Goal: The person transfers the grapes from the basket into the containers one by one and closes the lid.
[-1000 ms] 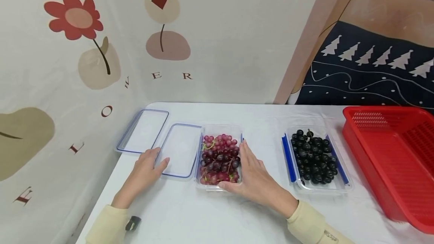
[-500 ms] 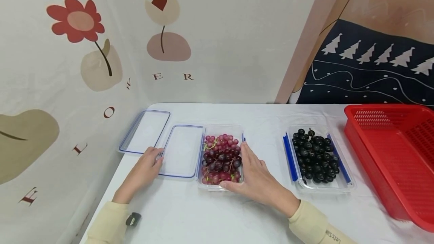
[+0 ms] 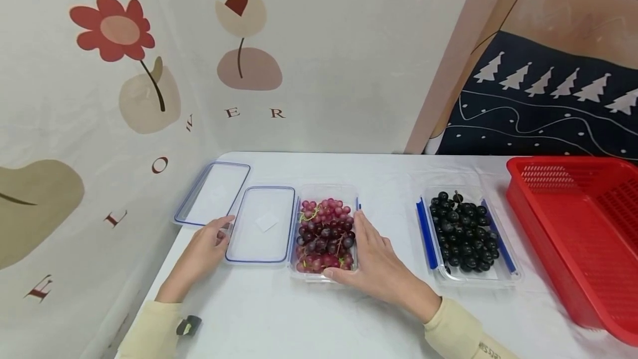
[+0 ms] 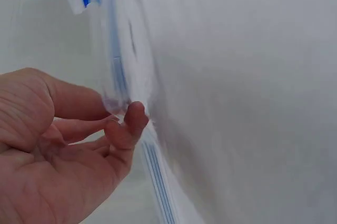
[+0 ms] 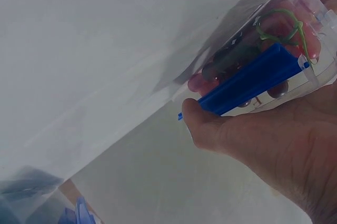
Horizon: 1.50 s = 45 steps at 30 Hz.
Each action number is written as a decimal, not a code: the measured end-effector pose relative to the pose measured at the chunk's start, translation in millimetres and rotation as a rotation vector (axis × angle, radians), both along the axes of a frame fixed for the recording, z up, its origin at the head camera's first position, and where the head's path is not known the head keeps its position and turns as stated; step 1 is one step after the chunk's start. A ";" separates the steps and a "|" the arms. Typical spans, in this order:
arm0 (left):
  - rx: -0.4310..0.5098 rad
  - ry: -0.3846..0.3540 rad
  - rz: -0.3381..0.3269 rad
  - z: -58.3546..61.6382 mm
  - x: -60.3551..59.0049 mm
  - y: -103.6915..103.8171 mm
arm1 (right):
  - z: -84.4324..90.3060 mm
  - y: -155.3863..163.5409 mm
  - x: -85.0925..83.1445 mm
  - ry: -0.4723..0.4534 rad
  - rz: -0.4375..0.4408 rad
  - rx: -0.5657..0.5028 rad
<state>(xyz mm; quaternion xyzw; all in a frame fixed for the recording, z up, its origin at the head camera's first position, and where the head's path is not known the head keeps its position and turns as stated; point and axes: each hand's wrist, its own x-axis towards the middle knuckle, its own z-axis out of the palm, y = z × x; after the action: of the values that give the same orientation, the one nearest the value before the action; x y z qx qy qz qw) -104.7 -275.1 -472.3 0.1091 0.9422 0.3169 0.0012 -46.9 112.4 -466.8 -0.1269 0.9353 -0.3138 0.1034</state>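
White table (image 3: 299,314). Left hand (image 3: 204,251) at the near-left corner of a clear blue-rimmed lid (image 3: 260,225) lying flat on the table; in the left wrist view thumb and fingers pinch the lid's edge (image 4: 124,84), the picture blurred. That lid sits just beside, and appears to touch, the left side of an open clear container of red grapes (image 3: 324,232). Right hand (image 3: 376,262) lies along the container's right side, fingers straight against its wall, thumb at the near edge; in the right wrist view the thumb presses at the container's blue clasp (image 5: 247,79). Second lid (image 3: 211,194) lies further left and back. To the right, well apart, an open container of black grapes (image 3: 463,234); beyond it a red plastic basket (image 3: 578,226) at the table's right end.
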 end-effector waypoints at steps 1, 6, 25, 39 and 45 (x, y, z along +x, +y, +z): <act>0.002 -0.014 -0.003 1.2 0.3 -1.5 | 0.0 -0.1 0.1 -0.002 0.000 -0.001; 0.068 -0.067 -0.003 3.2 -0.2 -9.0 | -0.1 0.3 0.6 0.001 -0.005 -0.002; 0.200 -0.098 0.067 2.8 7.1 -20.2 | -1.4 1.7 2.7 -0.012 0.003 -0.026; 0.317 -0.100 0.041 18.1 10.2 -23.9 | 0.4 3.5 -2.8 -0.009 0.014 -0.100; 0.316 -0.105 0.048 26.3 9.8 -20.1 | 1.5 3.4 -7.2 0.004 -0.014 -0.110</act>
<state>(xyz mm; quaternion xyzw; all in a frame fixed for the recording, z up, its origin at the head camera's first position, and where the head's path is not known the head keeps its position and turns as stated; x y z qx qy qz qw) -94.9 -295.2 -446.0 0.0686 0.8816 0.4662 0.0256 -54.1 115.8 -465.3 -0.1263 0.9176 -0.3654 0.0923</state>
